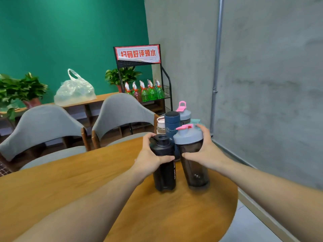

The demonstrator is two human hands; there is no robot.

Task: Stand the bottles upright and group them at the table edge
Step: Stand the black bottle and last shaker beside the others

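Looks like the grouping step is nearly wrapped up: two bottles in hand, both upright, being nudged in against the cluster at the far edge of the round wooden surface point(104, 180).

Using the navy flask point(172, 125) as the anchor: the left hand point(150, 158) is wrapped around the upper body of the black sport bottle point(164, 165), which sits in front of the flask and a touch left. Thumb across the front, fingers curled behind the shoulder.

The right hand point(203, 151) grips the smoky shaker with the grey lid point(192, 154), in front-right of the flask, fingers reaching around the lid's rim. Both forearms reach forward, angling in toward each other.

My tip: slide both forward together, bases flat on the wood, and hold low-ish so they don't tip. Ease off before bumping the pale bottle point(160, 125) or the pink-capped one point(183, 111) behind, since those stand close to the rim.
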